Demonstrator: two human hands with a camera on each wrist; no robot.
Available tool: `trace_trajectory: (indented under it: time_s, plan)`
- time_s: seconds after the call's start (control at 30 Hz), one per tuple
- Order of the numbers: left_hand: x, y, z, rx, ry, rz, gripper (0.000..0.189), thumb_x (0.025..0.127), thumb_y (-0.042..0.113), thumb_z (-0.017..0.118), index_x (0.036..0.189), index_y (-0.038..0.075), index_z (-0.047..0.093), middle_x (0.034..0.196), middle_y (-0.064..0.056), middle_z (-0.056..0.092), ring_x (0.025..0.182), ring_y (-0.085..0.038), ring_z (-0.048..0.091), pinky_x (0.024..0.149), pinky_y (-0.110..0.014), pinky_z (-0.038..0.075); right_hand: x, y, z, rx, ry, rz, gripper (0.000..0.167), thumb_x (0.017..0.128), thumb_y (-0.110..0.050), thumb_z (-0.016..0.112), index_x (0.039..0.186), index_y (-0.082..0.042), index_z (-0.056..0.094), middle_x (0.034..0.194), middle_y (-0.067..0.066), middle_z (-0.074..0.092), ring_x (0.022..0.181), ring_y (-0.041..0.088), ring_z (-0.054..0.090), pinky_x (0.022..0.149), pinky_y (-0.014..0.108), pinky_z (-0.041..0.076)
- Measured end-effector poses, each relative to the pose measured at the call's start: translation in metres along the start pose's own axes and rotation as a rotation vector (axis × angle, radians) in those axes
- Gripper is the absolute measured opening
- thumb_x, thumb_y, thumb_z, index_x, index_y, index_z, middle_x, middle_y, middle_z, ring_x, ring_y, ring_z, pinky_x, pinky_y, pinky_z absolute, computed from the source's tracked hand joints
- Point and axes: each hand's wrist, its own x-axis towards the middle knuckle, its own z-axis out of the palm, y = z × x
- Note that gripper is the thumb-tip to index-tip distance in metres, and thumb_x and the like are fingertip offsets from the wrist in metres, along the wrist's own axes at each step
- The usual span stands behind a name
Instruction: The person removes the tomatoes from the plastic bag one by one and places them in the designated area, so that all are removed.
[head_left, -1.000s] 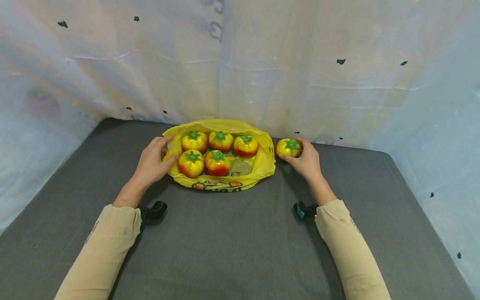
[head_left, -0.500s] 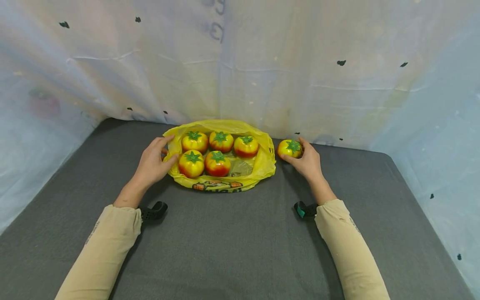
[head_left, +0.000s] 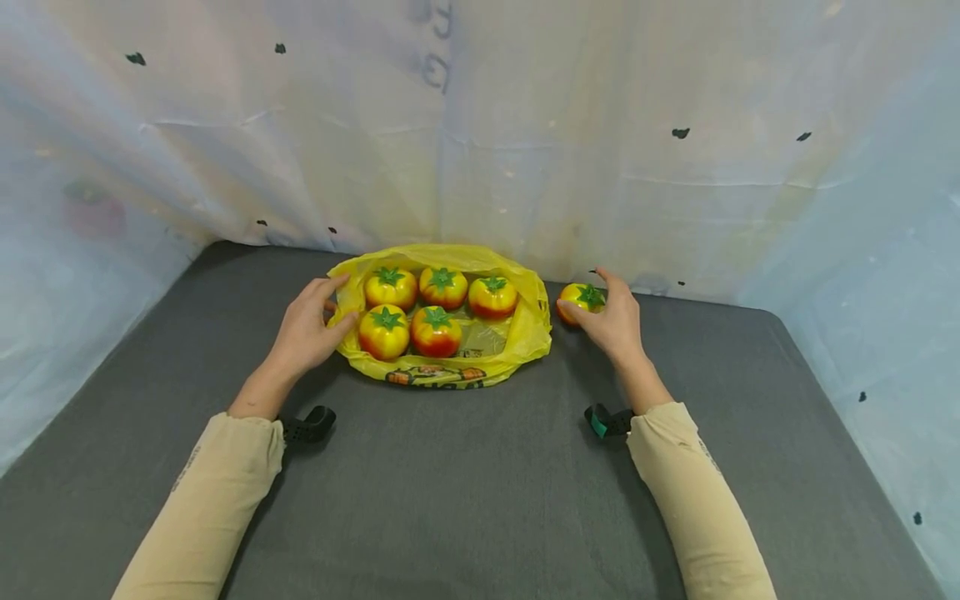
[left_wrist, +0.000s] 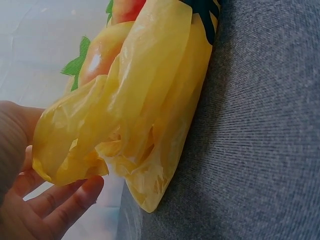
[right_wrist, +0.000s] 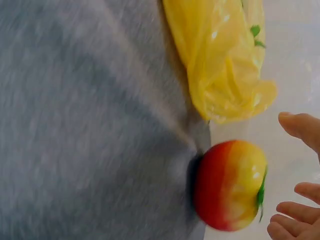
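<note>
A yellow plastic bag (head_left: pixel 442 373) lies with its mouth spread wide, several red-and-yellow tomatoes (head_left: pixel 437 333) with green leafy tops inside it. At the bag's left end, my left hand (head_left: pixel 303 329) holds the rim. The left wrist view shows the bag's folded edge (left_wrist: pixel 75 135) between the thumb side and the other fingers (left_wrist: pixel 75 205). Another tomato (right_wrist: pixel 230 185) sits on the cloth just right of the bag. My right hand (head_left: pixel 618 321) is over it with fingers spread; the right wrist view shows a gap between fingertips (right_wrist: pixel 287 112) and tomato.
Grey cloth (head_left: pixel 465 492) covers the table. A whitish sheet (head_left: pixel 525 125) with dark marks rises right behind the bag, and similar sheets flank both sides. A blurred reddish shape (head_left: pixel 93 208) shows through the left sheet.
The right hand's fingers have spread and come off the single tomato, which sits very slightly farther right. The left hand and the bag hold their places.
</note>
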Motion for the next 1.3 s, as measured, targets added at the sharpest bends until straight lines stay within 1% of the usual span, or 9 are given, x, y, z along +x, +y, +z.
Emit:
trace_trajectory:
  time_s: [0.13, 0.27, 0.37, 0.53, 0.67, 0.9, 1.13, 1.3]
  plan:
    - [0.0, -0.001, 0.001, 0.003, 0.007, -0.001, 0.057, 0.094, 0.011, 0.058, 0.145, -0.001, 0.037, 0.135, -0.026, 0.043, 0.101, -0.039, 0.052, 0.076, -0.05, 0.047, -0.004, -0.012, 0.005, 0.036, 0.021, -0.048, 0.079, 0.085, -0.037, 0.072, 0.149, -0.009, 0.034, 0.151, 0.016, 0.036, 0.138, 0.037, 0.034, 0.11, 0.052, 0.03]
    - [0.001, 0.0, 0.001, 0.0, 0.004, -0.002, 0.057, 0.094, 0.012, 0.058, 0.145, 0.0, 0.037, 0.135, -0.025, 0.042, 0.102, -0.039, 0.051, 0.076, -0.05, 0.046, -0.008, -0.025, 0.011, 0.082, 0.035, -0.086, 0.075, 0.085, -0.036, 0.072, 0.147, -0.01, 0.038, 0.148, 0.015, 0.04, 0.131, 0.037, 0.042, 0.106, 0.051, 0.037]
    - [0.001, 0.001, 0.001, -0.005, -0.005, -0.006, 0.057, 0.094, 0.013, 0.058, 0.146, -0.001, 0.036, 0.136, -0.025, 0.042, 0.102, -0.039, 0.051, 0.075, -0.049, 0.046, -0.01, -0.035, 0.018, 0.119, 0.037, -0.123, 0.072, 0.086, -0.032, 0.072, 0.145, -0.008, 0.041, 0.145, 0.016, 0.044, 0.127, 0.036, 0.047, 0.102, 0.05, 0.041]
    - [0.001, 0.0, 0.0, 0.013, -0.01, -0.015, 0.057, 0.094, 0.013, 0.058, 0.145, -0.001, 0.037, 0.136, -0.025, 0.042, 0.102, -0.038, 0.051, 0.075, -0.048, 0.046, -0.011, -0.049, 0.032, 0.188, 0.015, -0.201, 0.068, 0.085, -0.026, 0.074, 0.142, -0.002, 0.044, 0.14, 0.02, 0.048, 0.124, 0.037, 0.05, 0.102, 0.048, 0.043]
    - [0.002, 0.001, 0.0, 0.017, -0.017, -0.016, 0.057, 0.095, 0.015, 0.058, 0.145, -0.001, 0.037, 0.136, -0.025, 0.042, 0.102, -0.038, 0.051, 0.075, -0.049, 0.046, -0.008, -0.055, 0.042, 0.21, -0.013, -0.219, 0.068, 0.085, -0.026, 0.073, 0.142, -0.002, 0.044, 0.14, 0.02, 0.048, 0.127, 0.036, 0.048, 0.104, 0.045, 0.042]
    - [0.002, 0.0, 0.0, 0.023, -0.014, -0.016, 0.057, 0.094, 0.014, 0.058, 0.145, -0.001, 0.037, 0.135, -0.025, 0.043, 0.103, -0.038, 0.051, 0.076, -0.049, 0.046, -0.007, -0.063, 0.052, 0.186, -0.065, -0.198, 0.069, 0.085, -0.031, 0.073, 0.143, -0.005, 0.043, 0.143, 0.016, 0.046, 0.127, 0.034, 0.048, 0.103, 0.044, 0.042]
    - [0.002, 0.0, 0.0, 0.033, -0.008, -0.012, 0.057, 0.094, 0.013, 0.057, 0.145, -0.002, 0.037, 0.134, -0.025, 0.043, 0.104, -0.04, 0.051, 0.078, -0.051, 0.046, -0.003, -0.06, 0.066, 0.123, -0.09, -0.216, 0.068, 0.086, -0.03, 0.072, 0.142, -0.005, 0.044, 0.141, 0.015, 0.049, 0.123, 0.032, 0.051, 0.102, 0.044, 0.043]
    - [0.003, 0.002, 0.001, 0.03, -0.019, -0.015, 0.057, 0.094, 0.014, 0.057, 0.145, -0.002, 0.037, 0.134, -0.025, 0.043, 0.105, -0.04, 0.051, 0.079, -0.051, 0.046, -0.002, -0.059, 0.072, 0.081, -0.101, -0.207, 0.068, 0.086, -0.031, 0.072, 0.142, -0.003, 0.044, 0.14, 0.017, 0.049, 0.124, 0.034, 0.05, 0.104, 0.045, 0.04]
